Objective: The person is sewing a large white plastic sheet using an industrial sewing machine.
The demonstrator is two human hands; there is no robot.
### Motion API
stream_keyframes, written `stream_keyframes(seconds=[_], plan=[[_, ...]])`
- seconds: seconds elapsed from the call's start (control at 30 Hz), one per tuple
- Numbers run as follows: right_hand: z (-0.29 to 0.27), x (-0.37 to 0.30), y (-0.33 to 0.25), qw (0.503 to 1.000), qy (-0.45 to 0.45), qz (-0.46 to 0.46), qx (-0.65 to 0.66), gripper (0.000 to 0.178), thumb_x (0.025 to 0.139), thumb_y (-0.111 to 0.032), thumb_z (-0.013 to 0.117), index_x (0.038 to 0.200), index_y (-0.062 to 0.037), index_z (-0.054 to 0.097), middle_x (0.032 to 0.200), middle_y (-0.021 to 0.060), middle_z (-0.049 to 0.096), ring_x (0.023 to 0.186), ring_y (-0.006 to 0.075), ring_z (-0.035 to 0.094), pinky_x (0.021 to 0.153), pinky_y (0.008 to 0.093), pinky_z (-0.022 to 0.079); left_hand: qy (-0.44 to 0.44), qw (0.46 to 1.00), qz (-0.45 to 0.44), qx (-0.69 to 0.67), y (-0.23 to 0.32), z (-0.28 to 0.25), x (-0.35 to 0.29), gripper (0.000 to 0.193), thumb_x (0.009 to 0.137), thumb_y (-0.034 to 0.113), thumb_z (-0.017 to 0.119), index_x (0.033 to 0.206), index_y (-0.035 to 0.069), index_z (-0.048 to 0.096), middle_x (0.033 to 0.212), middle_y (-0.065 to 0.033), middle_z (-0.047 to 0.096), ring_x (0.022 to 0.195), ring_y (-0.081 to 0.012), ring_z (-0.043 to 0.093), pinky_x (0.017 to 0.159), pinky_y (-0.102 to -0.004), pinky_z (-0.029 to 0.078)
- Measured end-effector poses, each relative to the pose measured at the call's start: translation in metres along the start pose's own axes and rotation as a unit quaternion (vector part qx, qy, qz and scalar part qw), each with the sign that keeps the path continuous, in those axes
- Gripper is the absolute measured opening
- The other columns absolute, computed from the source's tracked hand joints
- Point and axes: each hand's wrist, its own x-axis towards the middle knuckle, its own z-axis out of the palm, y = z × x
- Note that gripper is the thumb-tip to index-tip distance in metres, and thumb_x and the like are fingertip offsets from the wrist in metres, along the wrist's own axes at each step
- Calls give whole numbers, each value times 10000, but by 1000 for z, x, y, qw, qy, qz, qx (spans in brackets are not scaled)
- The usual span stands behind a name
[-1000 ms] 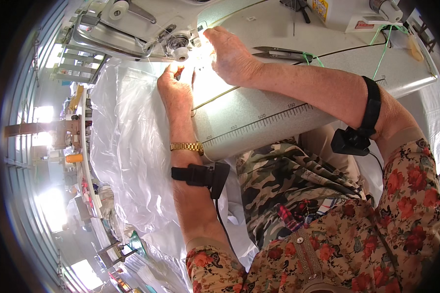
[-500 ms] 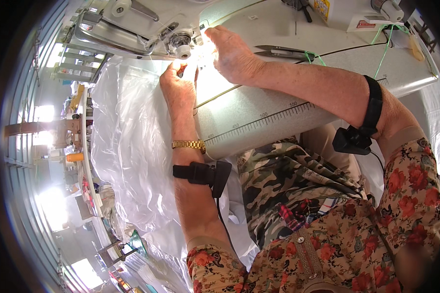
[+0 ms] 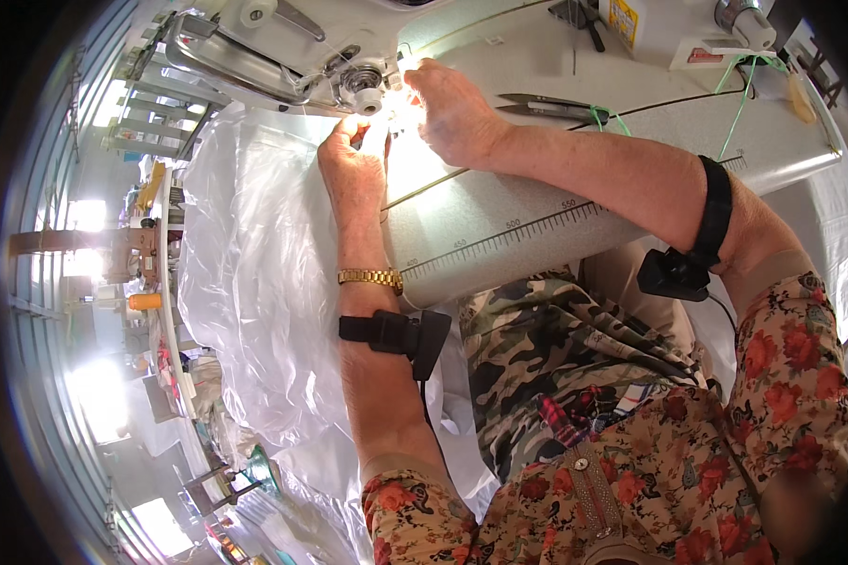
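While working over the table (image 3: 462, 207), back from its near-left corner, busy at the brightly lit end of the sewing machine (image 3: 349, 36), apparently at some fine fingertip adjustment; calls, likely, for steady, tiny moves. With right hand (image 3: 457, 118) and left hand (image 3: 353, 174) curled close together, can't tell through the glare whether gripping anything. Compared with half a second ago, barely changed: just nudged rightward in view, machine included.

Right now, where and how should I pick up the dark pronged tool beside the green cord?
Probably by the middle of the dark tool, from its far side: it lies flat and slim, prongs pointing left, green cord at its right end, and your right forearm runs along the near side.
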Motion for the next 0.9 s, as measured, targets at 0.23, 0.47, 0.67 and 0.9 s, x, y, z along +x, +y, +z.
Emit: stream_keyframes(seconds=[0.23, 0.47, 0.67, 0.9], plan=[[-1, 5, 4, 996, -83, 32, 31, 537, 719, 31, 584, 1233, 93, 444, 1137, 211, 493, 1044, 357, 495, 939, 421, 406, -1, 999, -26, -37, -5, -4, 2, 67, 846, -12, 626, 908, -33, 639, 716, -29, 628, 654, -65, 572, 554, -219, 472], [0, 6, 4, 997, -67, 21, 26, 513, 714, 39, 577, 1210, 104, 462, 1074, 208, 522, 999, 351, 531, 912, 419, 432, -9, 1000, -23, -6, -9, -8, 4, 99, 831, -32, 616, 926, -34, 641, 761, -45, 636, 662, -78, 579, 600, -229, 490], [-3, 6, 2, 996, -78, 31, 22, 527, 719, 35, 580, 1225, 107, 453, 1100, 217, 515, 1016, 357, 527, 937, 419, 426, -8, 999, -32, -17, -8, -7, 4, 83, 832, -28, 621, 912, -37, 639, 773, -55, 644, 660, -84, 582, 609, -248, 501], [-9, 6, -3, 992, -115, 54, 26, 569, 724, 18, 592, 1264, 89, 427, 1176, 229, 486, 1091, 356, 501, 986, 421, 397, 5, 999, -35, -14, -5, -4, 3, 23, 825, -25, 635, 848, -25, 630, 718, -36, 628, 640, -74, 553, 566, -239, 455]])
